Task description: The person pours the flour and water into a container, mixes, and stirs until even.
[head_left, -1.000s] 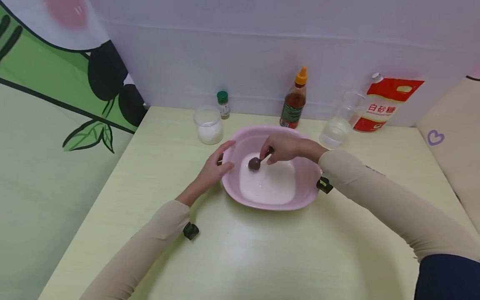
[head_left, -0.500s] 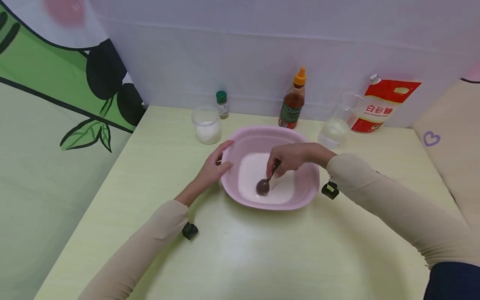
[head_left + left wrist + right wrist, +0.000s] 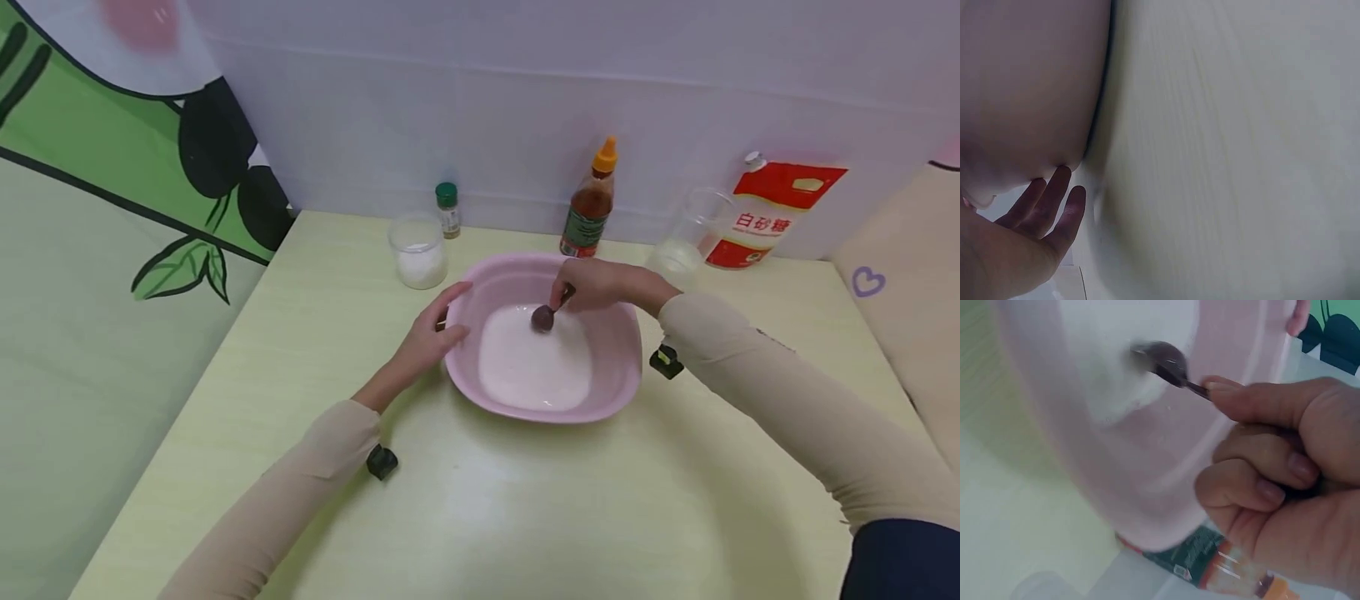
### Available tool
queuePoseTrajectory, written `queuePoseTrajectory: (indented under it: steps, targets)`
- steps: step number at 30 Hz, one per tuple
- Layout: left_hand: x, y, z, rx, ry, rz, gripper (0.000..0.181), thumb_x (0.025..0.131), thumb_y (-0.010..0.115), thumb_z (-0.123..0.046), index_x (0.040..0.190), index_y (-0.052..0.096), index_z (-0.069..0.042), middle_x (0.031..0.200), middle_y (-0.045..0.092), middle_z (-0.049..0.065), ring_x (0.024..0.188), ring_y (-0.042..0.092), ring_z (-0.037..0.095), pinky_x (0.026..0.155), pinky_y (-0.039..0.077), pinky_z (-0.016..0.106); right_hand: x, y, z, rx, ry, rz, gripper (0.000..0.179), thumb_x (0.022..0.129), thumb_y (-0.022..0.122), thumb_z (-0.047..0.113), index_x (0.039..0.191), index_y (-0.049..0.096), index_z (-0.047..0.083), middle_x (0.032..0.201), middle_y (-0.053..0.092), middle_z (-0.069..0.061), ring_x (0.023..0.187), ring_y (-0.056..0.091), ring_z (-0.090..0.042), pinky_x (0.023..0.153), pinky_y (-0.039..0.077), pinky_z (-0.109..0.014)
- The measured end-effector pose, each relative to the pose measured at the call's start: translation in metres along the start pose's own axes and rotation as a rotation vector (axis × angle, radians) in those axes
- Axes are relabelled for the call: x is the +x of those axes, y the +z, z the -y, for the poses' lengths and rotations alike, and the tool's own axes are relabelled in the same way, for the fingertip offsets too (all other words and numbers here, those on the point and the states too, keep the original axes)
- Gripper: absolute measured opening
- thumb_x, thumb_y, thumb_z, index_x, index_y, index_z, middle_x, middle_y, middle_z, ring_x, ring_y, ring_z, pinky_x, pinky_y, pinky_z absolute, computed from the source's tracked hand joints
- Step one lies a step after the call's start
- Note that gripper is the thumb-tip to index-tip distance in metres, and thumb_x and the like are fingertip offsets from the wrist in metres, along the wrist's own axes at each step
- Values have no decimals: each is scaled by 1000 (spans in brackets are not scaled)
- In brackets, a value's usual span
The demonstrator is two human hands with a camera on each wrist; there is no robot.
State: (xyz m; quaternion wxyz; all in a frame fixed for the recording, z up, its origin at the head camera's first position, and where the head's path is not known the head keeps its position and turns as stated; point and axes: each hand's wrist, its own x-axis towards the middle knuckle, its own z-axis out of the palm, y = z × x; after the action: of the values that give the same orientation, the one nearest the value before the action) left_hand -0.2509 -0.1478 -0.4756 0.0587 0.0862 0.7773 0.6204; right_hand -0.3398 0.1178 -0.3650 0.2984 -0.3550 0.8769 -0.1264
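A pink basin with white liquid in it stands on the table. My left hand grips the basin's left side, thumb at the rim; in the left wrist view its fingertips touch the outer wall. My right hand holds a dark brown spoon by its handle over the basin. In the right wrist view the thumb lies along the handle, the other fingers are curled round it, and the spoon's bowl is at the white liquid, partly blurred.
Behind the basin stand a glass of white granules, a small green-capped jar and an orange-capped sauce bottle. At the back right are a clear glass, partly hidden by my right arm, and a red-and-white sugar pouch.
The spoon in my right hand went from the basin's left part toward the near side, then back to the far side. My left hand stays on the basin.
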Motion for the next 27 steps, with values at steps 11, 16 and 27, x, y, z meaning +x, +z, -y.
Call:
queuePoseTrajectory:
  steps: [11, 16, 27]
  targets:
    - [1, 0, 1, 0, -2, -4, 69, 91, 56, -5, 155, 36, -21, 156, 40, 18, 126, 54, 40, 89, 60, 41, -4, 19, 17, 172, -45, 317, 24, 91, 63, -2, 110, 76, 5, 87, 67, -2, 53, 43, -6, 49, 35, -17]
    - [0, 2, 2, 7, 0, -3, 70, 91, 55, -4, 156, 34, -18, 153, 41, 24, 126, 54, 42, 89, 60, 41, 14, 28, 28, 136, -156, 88, 22, 89, 63, -3, 108, 75, -2, 101, 74, -17, 71, 56, -8, 65, 49, -20]
    - [0, 0, 0, 4, 1, -2, 70, 91, 55, -2, 156, 35, -18, 149, 44, 25, 123, 55, 41, 86, 60, 37, -12, -4, 4, -128, 82, -24, 21, 89, 54, -2, 94, 75, 1, 92, 69, -8, 85, 58, -20, 76, 50, -31]
